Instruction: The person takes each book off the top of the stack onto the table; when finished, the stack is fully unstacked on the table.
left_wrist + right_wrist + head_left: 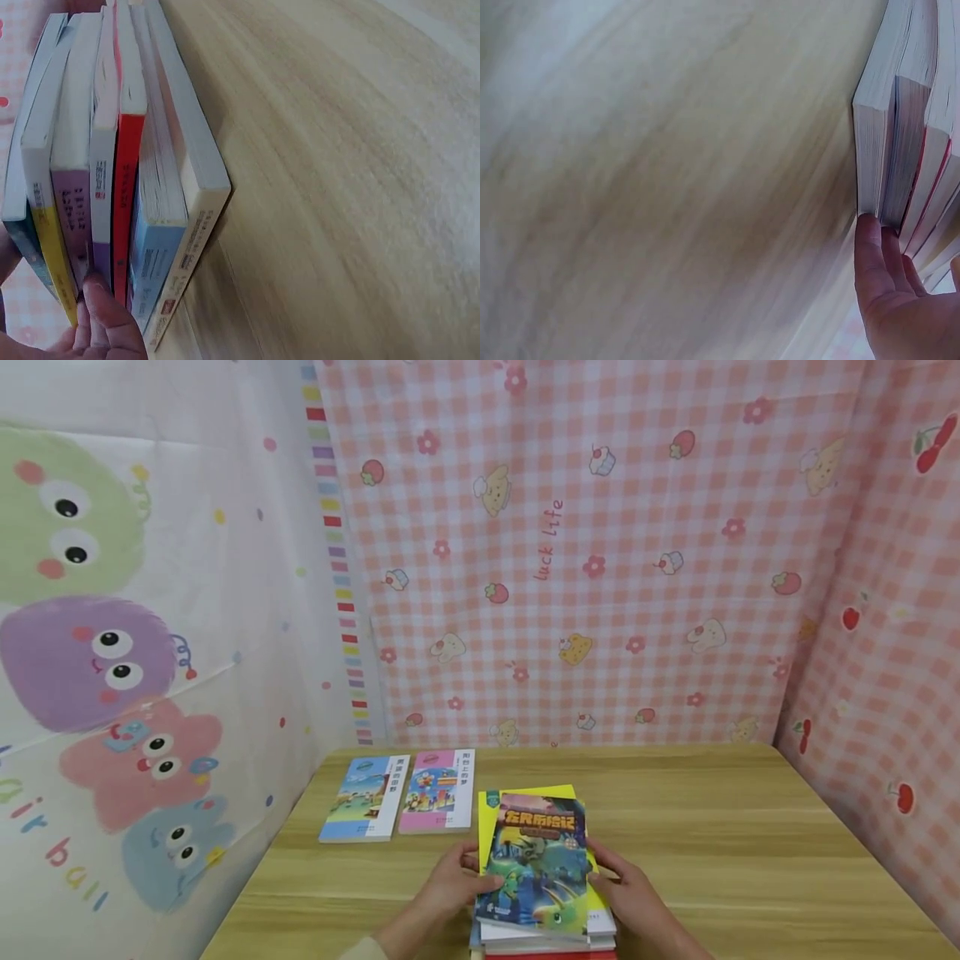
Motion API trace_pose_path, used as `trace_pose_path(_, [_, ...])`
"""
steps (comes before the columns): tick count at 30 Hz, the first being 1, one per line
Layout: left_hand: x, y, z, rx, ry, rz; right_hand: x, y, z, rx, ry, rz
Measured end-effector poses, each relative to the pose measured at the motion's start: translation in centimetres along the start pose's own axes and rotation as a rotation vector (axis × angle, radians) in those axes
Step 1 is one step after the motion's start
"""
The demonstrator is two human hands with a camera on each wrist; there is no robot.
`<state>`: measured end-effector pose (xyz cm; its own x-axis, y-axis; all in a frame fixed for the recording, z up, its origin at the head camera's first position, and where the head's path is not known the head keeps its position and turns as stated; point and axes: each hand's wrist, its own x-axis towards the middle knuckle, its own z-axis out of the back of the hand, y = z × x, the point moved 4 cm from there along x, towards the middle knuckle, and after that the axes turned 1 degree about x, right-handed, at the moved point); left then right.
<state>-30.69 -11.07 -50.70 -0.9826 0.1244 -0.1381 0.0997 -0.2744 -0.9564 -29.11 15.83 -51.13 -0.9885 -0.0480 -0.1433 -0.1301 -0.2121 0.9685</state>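
Note:
A stack of books (73,127) lies on the table in front of me, its edges uneven. On top is a comic-style book with a dark blue-green dinosaur cover (534,860), turned slightly over a yellow book (487,810). Below them the left wrist view shows purple, red (126,202), blue and cream (191,232) spines. My left hand (453,885) grips the stack from the spine side, thumb over the top cover and fingers against the spines. Opposite, my right hand (630,889) presses nearly straight fingertips (868,229) to the lower books' page edges.
Two thin books, one blue (363,799) and one pink (437,791), lie side by side at the table's back left. The wooden table (720,835) meets a pink checked curtain (585,610) behind and printed cloths at both sides.

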Motion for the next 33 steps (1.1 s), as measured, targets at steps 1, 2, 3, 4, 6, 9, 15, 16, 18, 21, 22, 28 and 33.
trace_pose_path(1, [0.1, 0.1, 0.1, 0.003, 0.006, 0.000, 0.0, 0.1, 0.0, -0.019, -0.004, 0.011])
trace_pose_path(2, [0.1, 0.2, 0.2, 0.006, 0.013, -0.001, -0.1, 0.2, 0.1, -0.030, -0.006, 0.019])
trace_pose_path(3, [0.2, 0.3, 0.3, 0.004, 0.023, 0.000, -0.1, 0.2, 0.1, -0.038, -0.009, 0.026])
trace_pose_path(4, [0.2, 0.5, 0.5, 0.009, 0.033, 0.004, -0.1, 0.3, 0.1, -0.041, -0.010, 0.031])
trace_pose_path(6, [0.2, 0.7, 0.8, 0.003, 0.057, -0.004, -0.2, 0.3, 0.1, -0.050, -0.011, 0.035])
trace_pose_path(9, [-0.1, 0.8, 1.1, -0.033, 0.102, -0.034, -0.2, 0.4, 0.1, -0.039, -0.007, 0.032])
trace_pose_path(15, [-0.6, 0.9, 2.2, -0.097, 0.191, -0.077, -0.2, 0.4, 0.2, -0.062, -0.004, 0.023])
trace_pose_path(16, [-0.7, 0.9, 2.4, -0.103, 0.199, -0.072, -0.2, 0.4, 0.3, -0.063, -0.005, 0.027])
trace_pose_path(18, [-0.7, 1.1, 2.9, -0.122, 0.209, -0.062, -0.3, 0.4, 0.3, -0.063, -0.009, 0.032])
trace_pose_path(21, [-0.9, 1.5, 3.6, -0.172, 0.228, -0.037, -0.3, 0.4, 0.3, -0.067, -0.011, 0.043])
trace_pose_path(22, [-0.9, 1.6, 3.8, -0.196, 0.235, -0.027, -0.3, 0.4, 0.3, -0.067, -0.011, 0.044])
trace_pose_path(28, [-1.3, 2.4, 4.9, -0.327, 0.266, 0.019, -0.4, 0.3, 0.3, -0.050, -0.005, 0.048])
trace_pose_path(33, [-1.7, 2.6, 5.5, -0.379, 0.259, 0.054, -0.3, 0.2, 0.3, -0.041, -0.004, 0.043])
